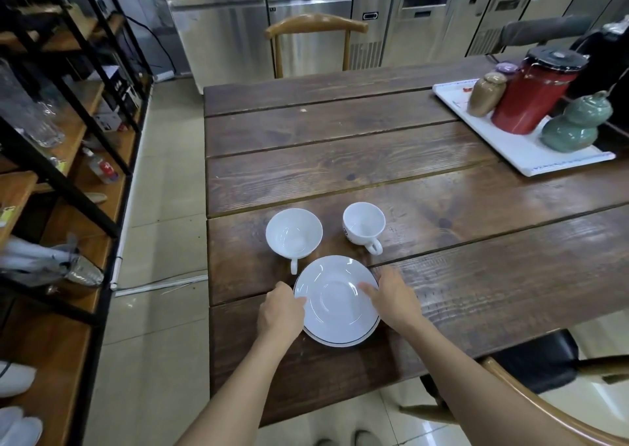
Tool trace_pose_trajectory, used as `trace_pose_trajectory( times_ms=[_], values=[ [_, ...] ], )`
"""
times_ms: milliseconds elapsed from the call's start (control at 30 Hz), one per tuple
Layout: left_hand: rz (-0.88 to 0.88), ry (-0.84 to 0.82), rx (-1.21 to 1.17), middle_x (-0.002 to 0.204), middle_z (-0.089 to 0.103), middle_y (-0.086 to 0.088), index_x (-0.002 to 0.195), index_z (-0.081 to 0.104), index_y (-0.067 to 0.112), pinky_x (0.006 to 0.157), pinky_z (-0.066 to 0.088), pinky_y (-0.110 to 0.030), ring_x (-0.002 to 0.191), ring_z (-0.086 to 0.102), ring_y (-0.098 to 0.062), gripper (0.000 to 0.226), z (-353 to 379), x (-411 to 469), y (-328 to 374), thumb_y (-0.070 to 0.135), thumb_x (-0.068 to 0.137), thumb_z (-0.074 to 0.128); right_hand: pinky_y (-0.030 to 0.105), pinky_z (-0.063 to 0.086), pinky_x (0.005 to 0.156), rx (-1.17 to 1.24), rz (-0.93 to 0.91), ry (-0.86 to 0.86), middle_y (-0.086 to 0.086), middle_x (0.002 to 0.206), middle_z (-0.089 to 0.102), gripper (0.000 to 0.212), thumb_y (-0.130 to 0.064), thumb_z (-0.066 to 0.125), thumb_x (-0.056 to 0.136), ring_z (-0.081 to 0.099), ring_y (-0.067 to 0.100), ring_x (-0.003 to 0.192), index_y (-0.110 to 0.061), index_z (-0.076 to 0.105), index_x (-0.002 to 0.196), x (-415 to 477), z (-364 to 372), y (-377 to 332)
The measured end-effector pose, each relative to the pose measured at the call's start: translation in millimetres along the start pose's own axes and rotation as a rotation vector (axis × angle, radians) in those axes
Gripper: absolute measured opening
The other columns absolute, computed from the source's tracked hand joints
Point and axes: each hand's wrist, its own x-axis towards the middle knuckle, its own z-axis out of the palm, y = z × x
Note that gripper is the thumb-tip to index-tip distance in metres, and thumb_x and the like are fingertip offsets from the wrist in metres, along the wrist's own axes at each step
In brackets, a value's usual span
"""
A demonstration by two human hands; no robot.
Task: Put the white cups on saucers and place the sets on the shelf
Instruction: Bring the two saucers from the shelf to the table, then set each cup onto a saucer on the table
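Observation:
Two white cups stand upright on the wooden table (374, 159): a wide cup (294, 233) on the left and a smaller cup (363, 225) on the right, handles toward me. In front of them lies a stack of two white saucers (335, 301); the lower one shows a dark rim line. My left hand (280, 311) grips the top saucer's left edge. My right hand (391, 299) grips its right edge, thumb on the saucer's face. The shelf (85, 214), black frame with wooden boards, stands to the left of the table.
A white tray (531, 159) at the table's far right carries a red canister (534, 95), a green jar (575, 125) and a brown jar (485, 93). Wooden chairs stand behind the table and at my right. The shelf holds glassware, a bottle and packets.

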Motion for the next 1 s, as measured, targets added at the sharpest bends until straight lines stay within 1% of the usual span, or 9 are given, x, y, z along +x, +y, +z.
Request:
trace_pose_trajectory(
  times_ms=[133,233,367,433,533,600,733,900,1000],
  values=[
    [0.031,0.044,-0.132,0.108,0.063,-0.016,0.102,0.051,0.002,0.071,0.045,-0.036,0.098,0.060,-0.033,0.025,-3.5,-11.3,2.4,0.026,0.095,0.051,0.034,0.037,0.070,0.133,-0.056,0.101,0.000,0.093,0.053,0.028,-0.042,0.048,0.092,0.052,0.021,0.079,-0.015,0.042,0.089,-11.2,-4.3,6.5],
    [0.132,0.095,-0.226,0.092,0.058,-0.004,0.092,0.046,0.010,0.056,0.038,-0.026,0.075,0.054,-0.017,0.015,-9.5,-24.9,18.6,0.024,0.096,0.049,0.032,0.039,0.066,0.285,-0.130,0.222,-0.004,0.082,0.052,0.029,-0.041,0.049,0.092,0.053,0.018,0.075,-0.012,0.046,0.090,-22.5,-18.8,12.1],
    [0.291,0.099,-0.283,0.084,0.056,0.001,0.094,0.044,0.016,0.057,0.036,-0.026,0.080,0.059,-0.023,0.010,-2.7,-36.4,54.2,0.025,0.096,0.049,0.028,0.037,0.059,0.562,-0.110,0.342,-0.005,0.073,0.048,0.025,-0.029,0.057,0.092,0.046,0.015,0.067,-0.009,0.044,0.083,-22.6,-49.1,28.7],
    [0.346,0.074,-0.288,0.081,0.054,0.002,0.093,0.044,0.016,0.054,0.035,-0.021,0.078,0.060,-0.021,0.011,8.5,-39.7,71.3,0.025,0.095,0.050,0.029,0.035,0.058,0.625,-0.077,0.378,-0.003,0.072,0.046,0.024,-0.025,0.059,0.090,0.043,0.015,0.065,-0.008,0.044,0.083,-15.5,-65.4,39.9],
    [0.366,0.054,-0.328,0.078,0.052,0.002,0.091,0.044,0.016,0.060,0.041,-0.022,0.081,0.062,-0.024,0.011,30.6,-38.7,93.8,0.024,0.095,0.051,0.030,0.035,0.058,0.671,-0.035,0.376,-0.001,0.071,0.046,0.022,-0.022,0.062,0.088,0.042,0.015,0.064,-0.007,0.047,0.082,-1.4,-84.8,59.6],
    [0.325,0.023,-0.383,0.078,0.053,0.002,0.092,0.045,0.017,0.062,0.047,-0.022,0.076,0.060,-0.019,0.010,45.8,-34.6,107.5,0.024,0.095,0.052,0.033,0.037,0.060,0.665,-0.018,0.368,-0.001,0.070,0.048,0.022,-0.022,0.063,0.087,0.044,0.017,0.065,-0.010,0.046,0.079,9.0,-94.7,74.3],
    [0.209,-0.022,-0.468,0.086,0.057,-0.002,0.095,0.048,0.016,0.052,0.042,-0.015,0.076,0.059,-0.018,0.009,76.4,-24.2,134.7,0.022,0.094,0.054,0.033,0.039,0.061,0.560,0.046,0.275,-0.003,0.074,0.052,0.021,-0.026,0.060,0.088,0.049,0.019,0.069,-0.011,0.047,0.082,32.2,-111.5,99.4],
    [0.058,-0.036,-0.563,0.086,0.056,-0.002,0.097,0.049,0.014,0.055,0.048,-0.018,0.079,0.060,-0.020,0.006,106.5,-11.9,155.4,0.015,0.094,0.054,0.026,0.034,0.053,0.384,0.049,0.163,-0.006,0.073,0.051,0.021,-0.028,0.056,0.089,0.051,0.021,0.074,-0.009,0.046,0.090,64.0,-123.8,122.1],
    [0.003,-0.023,-0.560,0.086,0.055,0.004,0.097,0.049,0.017,0.060,0.050,-0.017,0.087,0.062,-0.019,0.008,116.9,-6.2,160.2,0.012,0.094,0.054,0.028,0.032,0.053,0.284,0.032,0.133,-0.006,0.072,0.049,0.020,-0.029,0.053,0.090,0.050,0.022,0.075,-0.010,0.045,0.090,79.0,-124.6,130.1]
  ],
)
